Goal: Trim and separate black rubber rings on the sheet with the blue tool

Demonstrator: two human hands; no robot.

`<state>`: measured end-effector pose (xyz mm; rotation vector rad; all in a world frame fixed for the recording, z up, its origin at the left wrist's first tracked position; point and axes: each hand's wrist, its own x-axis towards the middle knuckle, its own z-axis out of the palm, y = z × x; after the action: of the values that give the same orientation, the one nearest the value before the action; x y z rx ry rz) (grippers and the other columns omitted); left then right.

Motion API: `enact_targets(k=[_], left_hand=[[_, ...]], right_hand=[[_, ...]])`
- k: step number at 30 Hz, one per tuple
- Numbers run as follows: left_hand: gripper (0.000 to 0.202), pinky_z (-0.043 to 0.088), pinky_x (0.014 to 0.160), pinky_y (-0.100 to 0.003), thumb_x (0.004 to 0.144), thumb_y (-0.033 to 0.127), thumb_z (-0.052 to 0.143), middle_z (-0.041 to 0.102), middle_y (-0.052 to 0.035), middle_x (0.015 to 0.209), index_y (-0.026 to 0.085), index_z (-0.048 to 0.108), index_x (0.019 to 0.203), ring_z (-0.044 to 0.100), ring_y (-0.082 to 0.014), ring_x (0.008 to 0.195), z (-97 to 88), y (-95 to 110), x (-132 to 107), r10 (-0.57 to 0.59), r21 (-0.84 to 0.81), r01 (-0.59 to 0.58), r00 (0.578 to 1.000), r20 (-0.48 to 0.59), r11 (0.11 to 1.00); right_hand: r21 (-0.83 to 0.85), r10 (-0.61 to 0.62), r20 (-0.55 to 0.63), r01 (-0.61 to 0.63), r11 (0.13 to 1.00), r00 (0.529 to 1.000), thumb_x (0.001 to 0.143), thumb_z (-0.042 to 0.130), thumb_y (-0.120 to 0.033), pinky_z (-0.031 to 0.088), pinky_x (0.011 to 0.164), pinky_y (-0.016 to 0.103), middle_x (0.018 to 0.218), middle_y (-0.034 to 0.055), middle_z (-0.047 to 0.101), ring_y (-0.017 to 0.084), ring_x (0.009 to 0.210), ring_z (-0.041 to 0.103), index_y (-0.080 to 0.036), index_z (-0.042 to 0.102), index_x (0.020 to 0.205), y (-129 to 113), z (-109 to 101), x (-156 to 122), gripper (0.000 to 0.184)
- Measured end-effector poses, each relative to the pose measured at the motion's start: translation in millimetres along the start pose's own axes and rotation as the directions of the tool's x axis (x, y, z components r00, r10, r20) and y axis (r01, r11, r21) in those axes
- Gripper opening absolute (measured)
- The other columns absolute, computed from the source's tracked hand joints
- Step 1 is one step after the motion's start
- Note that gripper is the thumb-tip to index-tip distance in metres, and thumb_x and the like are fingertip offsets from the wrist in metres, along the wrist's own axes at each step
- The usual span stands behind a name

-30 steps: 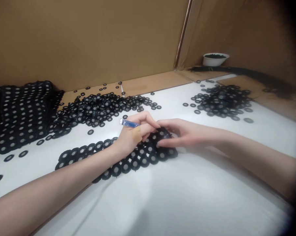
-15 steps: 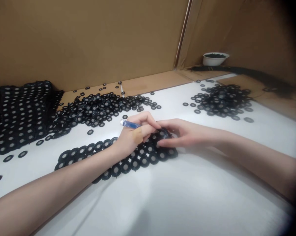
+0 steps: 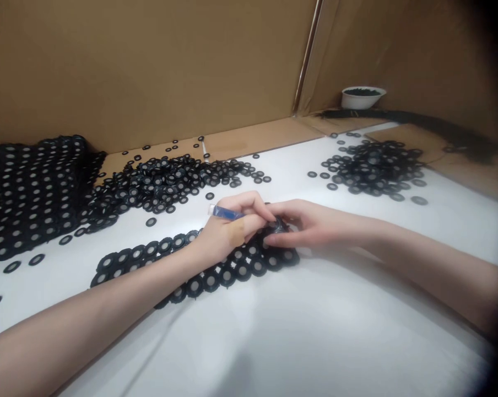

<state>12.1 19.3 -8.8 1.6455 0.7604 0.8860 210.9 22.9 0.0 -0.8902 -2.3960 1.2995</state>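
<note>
The strip (image 3: pixel 243 271) was pinched on the desk (image 3: pixel 294 331) by the right fingers (image 3: pixel 280 239), the tool (image 3: pixel 227 213) gripped in the left fingers (image 3: pixel 254 222); work on its end seemed in hand, a steady pinch apparently being needed next.

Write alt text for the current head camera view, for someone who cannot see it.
The left hand holds a slim blue tool at a strip of joined black discs, whose right end the right hand grips on a white table. Behind lie two heaps of loose discs; a dotted black mat is at left, a white bowl back right.
</note>
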Motion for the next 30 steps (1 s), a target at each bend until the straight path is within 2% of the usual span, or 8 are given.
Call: enact_targets(k=[11, 21, 30], left_hand=[[0.007, 0.032, 0.048, -0.016, 0.080, 0.018, 0.059, 0.050, 0.0058, 0.048, 0.014, 0.063, 0.075, 0.042, -0.0037, 0.046, 0.6, 1.6, -0.3, -0.018, 0.022, 0.017, 0.999, 0.045, 1.000], [0.008, 0.032, 0.050, -0.017, 0.080, 0.018, 0.059, 0.050, 0.0057, 0.048, 0.014, 0.063, 0.076, 0.042, -0.0042, 0.047, 0.5, 0.7, -0.5, -0.015, 0.058, 0.012, 0.998, 0.056, 0.998], [0.009, 0.032, 0.052, -0.019, 0.080, 0.016, 0.056, 0.050, 0.0058, 0.050, 0.014, 0.063, 0.075, 0.042, -0.0048, 0.049, 1.4, 6.0, -1.8, -0.036, 0.113, 0.029, 0.998, 0.059, 0.993]], right_hand=[[0.001, 0.041, -0.031, -0.041, 0.999, 0.999, 0.085, 0.060, -0.041, 0.045, 0.072, 0.024, 0.092, 0.0054, 0.062, 0.014, 0.082, 0.055, -0.014, 0.061, 0.120, -0.2, 3.3, -0.4, 0.044], [-0.035, 0.084, -0.042, -0.086, 0.996, 0.996, 0.088, 0.056, -0.042, 0.044, 0.071, 0.025, 0.099, 0.0048, 0.063, 0.013, 0.085, 0.057, -0.014, 0.060, 0.120, -4.2, 4.1, -0.8, 0.043], [-0.016, 0.046, -0.054, -0.047, 0.999, 0.997, 0.086, 0.058, -0.037, 0.044, 0.075, 0.022, 0.107, 0.0038, 0.065, 0.013, 0.090, 0.059, -0.014, 0.062, 0.118, -1.8, 5.7, 0.1, 0.039]])
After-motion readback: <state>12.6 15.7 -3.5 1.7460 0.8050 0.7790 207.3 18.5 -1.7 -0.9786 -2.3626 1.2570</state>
